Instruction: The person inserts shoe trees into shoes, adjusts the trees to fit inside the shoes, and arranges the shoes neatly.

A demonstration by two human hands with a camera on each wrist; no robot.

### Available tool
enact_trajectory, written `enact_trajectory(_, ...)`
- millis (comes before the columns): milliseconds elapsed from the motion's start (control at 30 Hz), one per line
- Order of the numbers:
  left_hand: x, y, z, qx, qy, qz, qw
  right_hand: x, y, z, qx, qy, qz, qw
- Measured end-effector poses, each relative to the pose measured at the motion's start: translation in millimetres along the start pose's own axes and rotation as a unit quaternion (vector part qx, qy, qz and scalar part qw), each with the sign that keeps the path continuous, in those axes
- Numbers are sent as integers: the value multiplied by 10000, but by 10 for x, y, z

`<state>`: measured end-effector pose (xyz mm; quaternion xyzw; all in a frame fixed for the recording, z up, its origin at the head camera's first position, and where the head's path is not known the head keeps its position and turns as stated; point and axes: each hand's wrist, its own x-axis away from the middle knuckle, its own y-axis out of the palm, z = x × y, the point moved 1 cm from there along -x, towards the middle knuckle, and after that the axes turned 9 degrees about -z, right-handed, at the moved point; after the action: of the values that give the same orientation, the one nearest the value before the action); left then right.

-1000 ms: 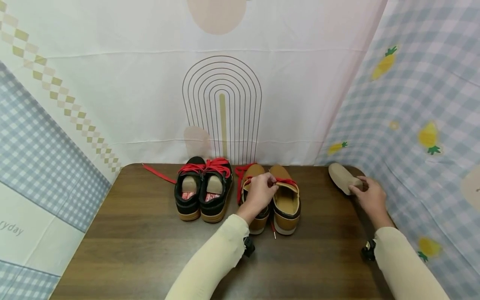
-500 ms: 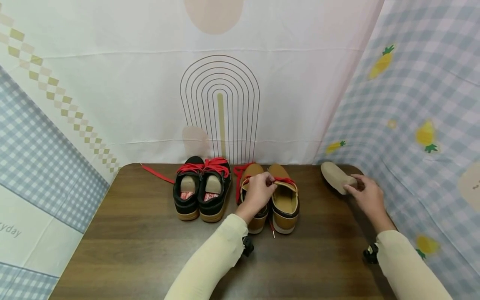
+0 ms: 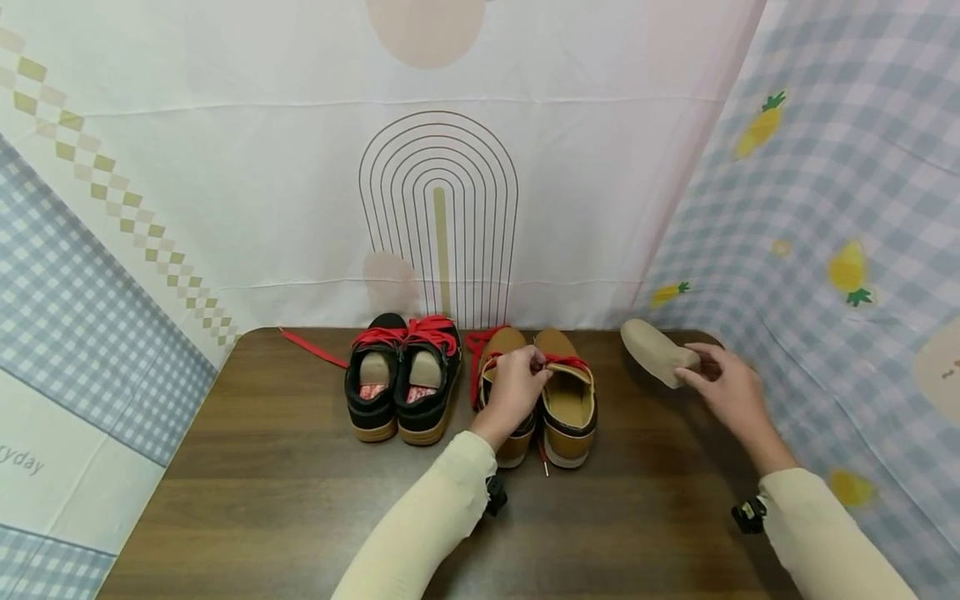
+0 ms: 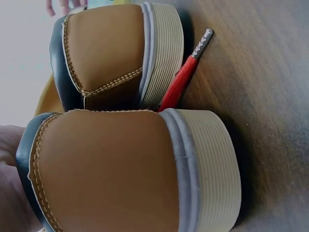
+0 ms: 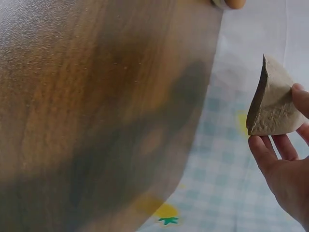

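My right hand (image 3: 727, 387) pinches the narrow end of a beige moulded shoe insert (image 3: 652, 350), raised above the table's back right. In the right wrist view the insert (image 5: 275, 101) shows a cut, rough end between thumb and fingers. My left hand (image 3: 513, 387) reaches over the left brown shoe (image 3: 513, 450) and pinches the right brown shoe (image 3: 570, 433) at its tongue, by the red lace (image 3: 570, 361); the fingertips hide exactly which part. That right shoe's inside shows bare. In the left wrist view both brown heels (image 4: 106, 169) stand on the table.
Left of the brown pair, black shoes (image 3: 423, 417) with red laces stand side by side, a beige insert (image 3: 426, 367) in each. A loose lace (image 3: 311, 347) trails left over the wooden table (image 3: 270, 467). Patterned cloth (image 3: 600, 208) hangs behind and at the sides.
My right hand has carried the insert leftward from the table's right corner, toward the brown shoes. The left hand keeps its place at the shoe's tongue.
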<state>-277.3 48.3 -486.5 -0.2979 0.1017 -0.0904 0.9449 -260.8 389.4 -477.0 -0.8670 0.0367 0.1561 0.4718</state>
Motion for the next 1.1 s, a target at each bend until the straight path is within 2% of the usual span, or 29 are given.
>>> enact_trajectory(867, 0, -13, 7, -120, 109, 6, 9999, 71, -210, -490, -65, -685, -116, 9976)
enact_trajectory(1100, 6, -10, 6, -195, 173, 62, 9996, 145, -303, -626, -107, -723, -332, 9968)
